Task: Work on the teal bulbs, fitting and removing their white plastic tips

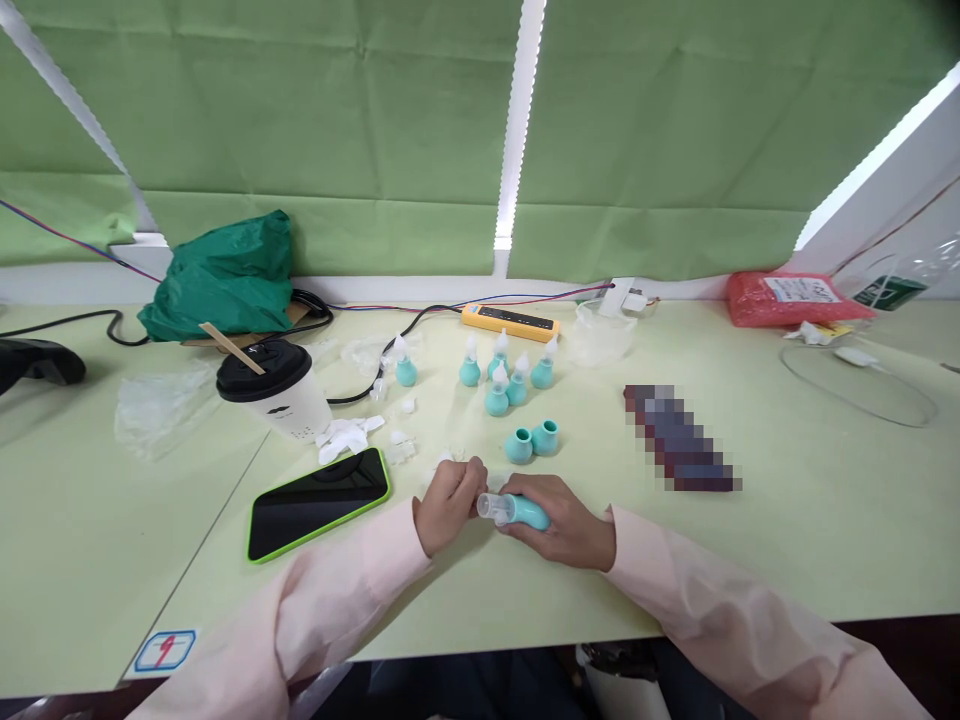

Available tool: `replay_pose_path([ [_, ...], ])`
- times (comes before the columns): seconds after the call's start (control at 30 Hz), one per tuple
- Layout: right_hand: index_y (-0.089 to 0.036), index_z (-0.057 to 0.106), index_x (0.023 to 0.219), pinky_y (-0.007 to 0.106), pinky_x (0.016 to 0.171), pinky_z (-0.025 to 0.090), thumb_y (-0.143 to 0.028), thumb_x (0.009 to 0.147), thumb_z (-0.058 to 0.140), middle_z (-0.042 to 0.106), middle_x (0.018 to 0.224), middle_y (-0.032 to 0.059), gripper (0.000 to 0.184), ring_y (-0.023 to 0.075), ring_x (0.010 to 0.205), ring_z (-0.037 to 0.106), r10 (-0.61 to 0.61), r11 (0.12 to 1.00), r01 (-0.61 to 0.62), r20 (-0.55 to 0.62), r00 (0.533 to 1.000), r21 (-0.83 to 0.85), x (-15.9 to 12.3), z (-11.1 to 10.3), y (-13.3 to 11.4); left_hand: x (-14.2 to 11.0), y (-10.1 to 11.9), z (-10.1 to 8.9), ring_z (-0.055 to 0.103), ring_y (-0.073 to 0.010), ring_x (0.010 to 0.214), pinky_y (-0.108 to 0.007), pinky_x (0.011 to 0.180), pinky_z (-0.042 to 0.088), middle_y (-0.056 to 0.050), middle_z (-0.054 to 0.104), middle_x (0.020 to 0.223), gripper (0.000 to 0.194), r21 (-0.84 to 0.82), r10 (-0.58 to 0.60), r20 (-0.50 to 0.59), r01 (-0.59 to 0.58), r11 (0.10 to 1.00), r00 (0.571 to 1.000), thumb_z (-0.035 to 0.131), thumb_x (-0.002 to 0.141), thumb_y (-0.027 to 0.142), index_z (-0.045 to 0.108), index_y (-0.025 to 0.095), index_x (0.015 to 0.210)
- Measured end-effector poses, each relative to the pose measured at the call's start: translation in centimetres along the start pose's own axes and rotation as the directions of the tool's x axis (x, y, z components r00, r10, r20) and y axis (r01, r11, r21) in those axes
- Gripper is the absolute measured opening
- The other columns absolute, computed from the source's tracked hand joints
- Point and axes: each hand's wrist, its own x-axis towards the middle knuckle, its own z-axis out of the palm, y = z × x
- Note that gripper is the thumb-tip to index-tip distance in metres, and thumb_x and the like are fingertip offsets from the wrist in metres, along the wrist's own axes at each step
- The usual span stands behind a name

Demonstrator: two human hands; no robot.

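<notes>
My right hand (566, 522) is wrapped round a teal rubber bulb with a clear plastic tube on it, a nasal aspirator (531, 513) by its look, lying on its side with the clear end towards the left. Close to that clear end is my left hand (448, 507), its fingers curled closed; what they hold, if anything, is hidden. Beyond the hands stand two teal bulbs (520, 446) with open necks and no tips. Farther back are several aspirators with clear pointed tips (497, 392), upright in a group, and a single one (406, 366) to their left.
Small clear plastic pieces (402, 448) lie left of the bulbs. A phone (319, 507), a lidded paper cup (289, 400) and crumpled tissue (349, 438) are at left. A yellow power strip (510, 322) is at the back. A pixelated object (679, 440) and red package (784, 300) lie right.
</notes>
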Motion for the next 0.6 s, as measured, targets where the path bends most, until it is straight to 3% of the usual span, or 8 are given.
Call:
replay_pose_path([
  [0.1, -0.018, 0.046, 0.08, 0.023, 0.054, 0.038, -0.03, 0.076, 0.048, 0.053, 0.065, 0.0002, 0.013, 0.0119, 0.056, 0.048, 0.088, 0.996, -0.088, -0.011, 0.996, 0.021, 0.09, -0.33, -0.46, -0.24, 0.11, -0.14, 0.024, -0.0054, 0.038, -0.02, 0.04, 0.023, 0.006, 0.026, 0.039, 0.042, 0.015, 0.065, -0.064, -0.065, 0.998, 0.996, 0.021, 0.081, 0.04, 0.029, 0.017, 0.048],
  [0.23, -0.018, 0.045, 0.075, 0.023, 0.053, 0.036, -0.03, 0.077, 0.047, 0.051, 0.062, -0.0007, 0.012, 0.0114, 0.055, 0.046, 0.165, 0.984, -0.166, 0.022, 0.986, 0.056, 0.13, -0.2, -0.47, -0.31, 0.28, -0.14, 0.026, -0.0059, 0.04, -0.02, 0.041, 0.021, 0.007, 0.032, 0.041, 0.036, 0.136, 0.197, 0.007, -0.196, 0.971, 0.98, 0.027, 0.078, 0.044, 0.038, 0.016, 0.058],
  [0.33, -0.018, 0.045, 0.075, 0.024, 0.054, 0.036, -0.029, 0.077, 0.046, 0.052, 0.065, 0.0002, 0.011, 0.0121, 0.058, 0.047, 0.146, 0.984, -0.152, 0.065, 0.987, 0.095, 0.09, -0.02, -0.31, -0.27, 0.42, 0.07, 0.025, -0.0053, 0.04, -0.02, 0.041, 0.02, 0.006, 0.03, 0.041, 0.036, 0.194, 0.18, 0.047, -0.186, 0.963, 0.982, 0.03, 0.078, 0.04, 0.035, 0.016, 0.051],
  [0.47, -0.018, 0.046, 0.074, 0.023, 0.053, 0.036, -0.031, 0.076, 0.048, 0.051, 0.063, 0.0001, 0.013, 0.012, 0.057, 0.046, 0.107, 0.985, -0.118, 0.088, 0.99, 0.125, 0.04, -0.04, -0.35, -0.36, 0.41, 0.44, 0.026, -0.0052, 0.038, -0.02, 0.039, 0.02, 0.005, 0.031, 0.039, 0.041, -0.032, 0.12, 0.126, -0.117, 0.993, 0.985, 0.024, 0.079, 0.039, 0.032, 0.016, 0.047],
  [0.6, -0.018, 0.046, 0.075, 0.023, 0.054, 0.037, -0.032, 0.074, 0.052, 0.052, 0.064, 0.0005, 0.015, 0.0117, 0.057, 0.046, 0.009, 0.987, -0.022, 0.078, 0.997, 0.162, -0.02, -0.53, -0.61, 0.0, 0.38, 0.13, 0.02, -0.0053, 0.031, -0.02, 0.034, 0.017, 0.007, 0.023, 0.032, 0.039, -0.367, -0.028, 0.259, 0.125, 0.922, 0.966, 0.026, 0.076, 0.043, 0.026, 0.019, 0.045],
])
